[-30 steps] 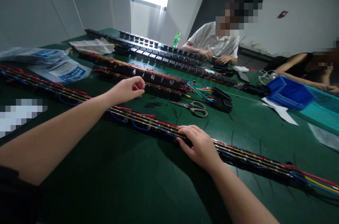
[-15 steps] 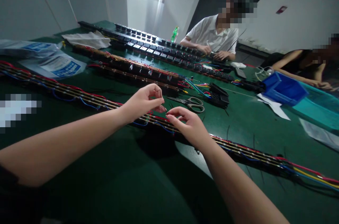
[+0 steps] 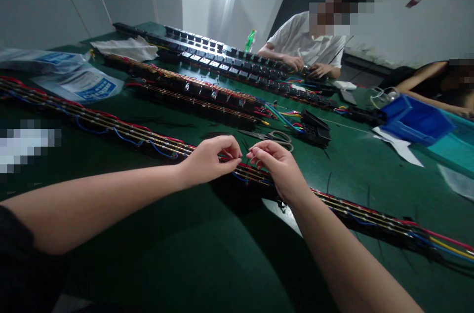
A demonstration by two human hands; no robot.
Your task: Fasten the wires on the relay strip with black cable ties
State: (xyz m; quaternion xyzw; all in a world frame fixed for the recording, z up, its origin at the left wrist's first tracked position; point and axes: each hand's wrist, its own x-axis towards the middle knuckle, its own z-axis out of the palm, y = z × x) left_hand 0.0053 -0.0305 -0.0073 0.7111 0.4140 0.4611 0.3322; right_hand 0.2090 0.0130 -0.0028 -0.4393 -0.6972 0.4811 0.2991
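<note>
A long black power strip (image 3: 155, 142) runs diagonally across the table, with brass rails and red and blue wires along its top. Over its middle, my left hand (image 3: 213, 157) is closed in a pinch, thumb against forefinger. Facing it, my right hand (image 3: 276, 162) pinches too, its fingertips only a small gap away. Between them shows a thin black cable tie (image 3: 244, 145), partly hidden by the fingers. More thin black ties (image 3: 329, 183) stick up from the strip to the right. Just behind my hands lies a pair of scissors (image 3: 276, 139).
More strips (image 3: 192, 100) lie further back, with a black plug housing (image 3: 314, 128) at one end. Plastic bags (image 3: 92, 83) rest at left. A blue bin (image 3: 416, 118) stands at right. A person in a white shirt (image 3: 296, 36) works across the table; another sits at far right.
My hands have moved slightly right and down in the view, and the left hand has turned with its fingers more closed. The camera view has shifted a little.
</note>
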